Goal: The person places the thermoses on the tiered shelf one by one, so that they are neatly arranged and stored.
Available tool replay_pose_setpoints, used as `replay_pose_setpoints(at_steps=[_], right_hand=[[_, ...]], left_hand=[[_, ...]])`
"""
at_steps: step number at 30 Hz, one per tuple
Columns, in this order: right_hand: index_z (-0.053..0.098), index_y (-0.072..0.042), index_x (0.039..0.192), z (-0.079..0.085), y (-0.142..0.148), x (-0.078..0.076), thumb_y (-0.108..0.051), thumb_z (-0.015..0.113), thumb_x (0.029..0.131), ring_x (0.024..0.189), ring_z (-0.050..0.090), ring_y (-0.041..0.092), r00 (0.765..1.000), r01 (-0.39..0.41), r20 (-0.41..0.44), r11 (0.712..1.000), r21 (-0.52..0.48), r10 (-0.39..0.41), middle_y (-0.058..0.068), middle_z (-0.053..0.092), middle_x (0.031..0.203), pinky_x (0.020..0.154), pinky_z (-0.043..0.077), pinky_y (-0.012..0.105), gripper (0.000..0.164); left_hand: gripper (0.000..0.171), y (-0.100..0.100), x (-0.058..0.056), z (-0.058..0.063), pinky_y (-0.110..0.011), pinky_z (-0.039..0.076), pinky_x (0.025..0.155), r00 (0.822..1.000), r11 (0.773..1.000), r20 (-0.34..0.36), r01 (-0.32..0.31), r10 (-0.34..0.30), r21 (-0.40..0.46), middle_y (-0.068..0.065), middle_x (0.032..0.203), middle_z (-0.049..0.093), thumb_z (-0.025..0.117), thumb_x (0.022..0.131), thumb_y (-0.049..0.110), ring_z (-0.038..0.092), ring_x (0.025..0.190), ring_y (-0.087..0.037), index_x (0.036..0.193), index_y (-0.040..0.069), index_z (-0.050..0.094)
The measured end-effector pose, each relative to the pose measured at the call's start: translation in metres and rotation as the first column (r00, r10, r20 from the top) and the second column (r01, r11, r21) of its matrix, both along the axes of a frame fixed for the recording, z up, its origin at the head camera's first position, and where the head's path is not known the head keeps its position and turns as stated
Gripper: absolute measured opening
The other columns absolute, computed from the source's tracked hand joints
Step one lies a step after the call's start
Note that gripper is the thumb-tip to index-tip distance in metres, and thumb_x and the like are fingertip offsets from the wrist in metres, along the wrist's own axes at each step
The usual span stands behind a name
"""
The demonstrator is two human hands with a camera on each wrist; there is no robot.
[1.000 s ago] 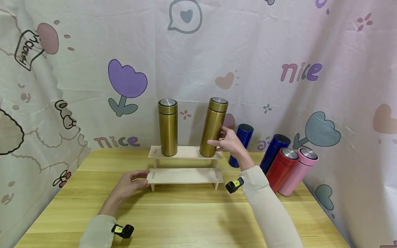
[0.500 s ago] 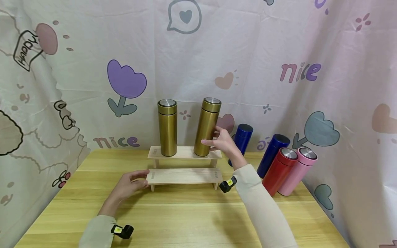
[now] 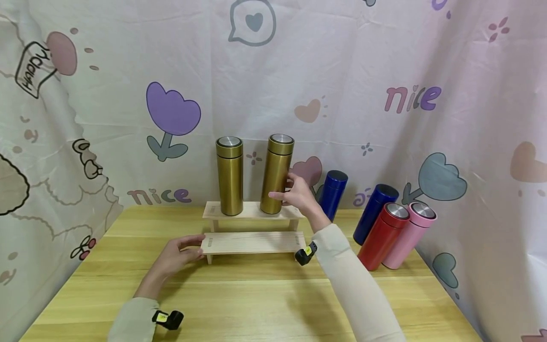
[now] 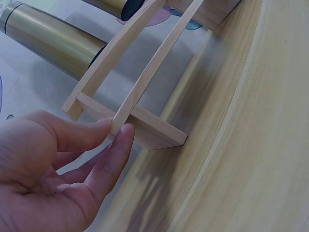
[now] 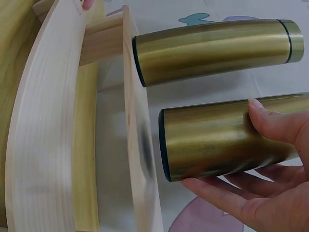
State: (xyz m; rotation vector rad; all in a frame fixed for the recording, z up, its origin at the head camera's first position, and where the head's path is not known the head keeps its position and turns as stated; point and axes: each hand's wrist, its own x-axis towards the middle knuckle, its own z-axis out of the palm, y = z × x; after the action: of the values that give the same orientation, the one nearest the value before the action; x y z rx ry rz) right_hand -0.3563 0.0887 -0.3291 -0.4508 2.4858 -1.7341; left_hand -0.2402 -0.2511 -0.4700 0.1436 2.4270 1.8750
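My right hand [image 3: 299, 195] grips a gold thermos bottle [image 3: 274, 175] by its lower body, thumb on one side and fingers on the other. In the right wrist view its dark base sits a small gap above the upper shelf of a two-step wooden rack [image 3: 252, 243]. A second gold thermos bottle [image 3: 230, 185] stands upright on that shelf's left part. My left hand [image 3: 177, 256] pinches the left end of the lower shelf. In the left wrist view, the thumb and fingers [image 4: 126, 135] meet at the board's end, beside its leg.
At the right of the wooden table [image 3: 265, 304] stand two blue thermos bottles [image 3: 335, 192], a red thermos bottle [image 3: 384, 235] and a pink thermos bottle [image 3: 410, 237]. My right forearm passes just left of them. A printed curtain [image 3: 252, 85] hangs close behind the rack.
My right hand has carried the gold thermos bottle leftward over the upper shelf, toward the other gold one, and it has become more upright. My left hand has stayed on the lower shelf.
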Motion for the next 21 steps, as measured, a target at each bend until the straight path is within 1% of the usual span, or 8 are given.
replay_pose_setpoints(at_steps=[8,15,21], right_hand=[[0.047,-0.006,0.150,-0.007,-0.009,-0.002,-0.013,0.085,0.084,0.118,0.067,0.038,1.000,0.015,-0.015,0.999,0.033,-0.014,0.024,0.061,0.139,0.086,0.065,0.053,0.077],[0.048,-0.005,0.149,-0.010,-0.017,-0.004,-0.014,0.086,0.083,0.116,0.068,0.037,0.999,0.018,-0.029,0.999,0.031,-0.017,0.024,0.064,0.135,0.080,0.067,0.048,0.077],[0.046,-0.005,0.151,-0.010,-0.023,-0.003,-0.014,0.086,0.084,0.117,0.067,0.036,1.000,0.019,-0.025,1.000,0.021,-0.018,0.023,0.063,0.135,0.079,0.067,0.044,0.079]], left_hand=[[0.052,0.000,0.000,-0.001,-0.024,0.064,0.087,1.000,1.000,0.003,-0.005,0.005,-0.002,-0.040,0.146,0.047,0.062,0.099,-0.003,0.071,0.097,-0.008,0.147,-0.015,0.045],[0.052,0.000,0.001,0.001,-0.026,0.065,0.088,1.000,1.000,0.006,-0.002,0.002,-0.008,-0.040,0.146,0.047,0.061,0.099,-0.003,0.071,0.098,-0.010,0.147,-0.014,0.045],[0.051,0.000,0.001,0.001,-0.026,0.064,0.088,1.000,1.000,0.007,0.003,-0.003,-0.003,-0.040,0.146,0.046,0.061,0.099,-0.003,0.071,0.098,-0.010,0.147,-0.015,0.045]])
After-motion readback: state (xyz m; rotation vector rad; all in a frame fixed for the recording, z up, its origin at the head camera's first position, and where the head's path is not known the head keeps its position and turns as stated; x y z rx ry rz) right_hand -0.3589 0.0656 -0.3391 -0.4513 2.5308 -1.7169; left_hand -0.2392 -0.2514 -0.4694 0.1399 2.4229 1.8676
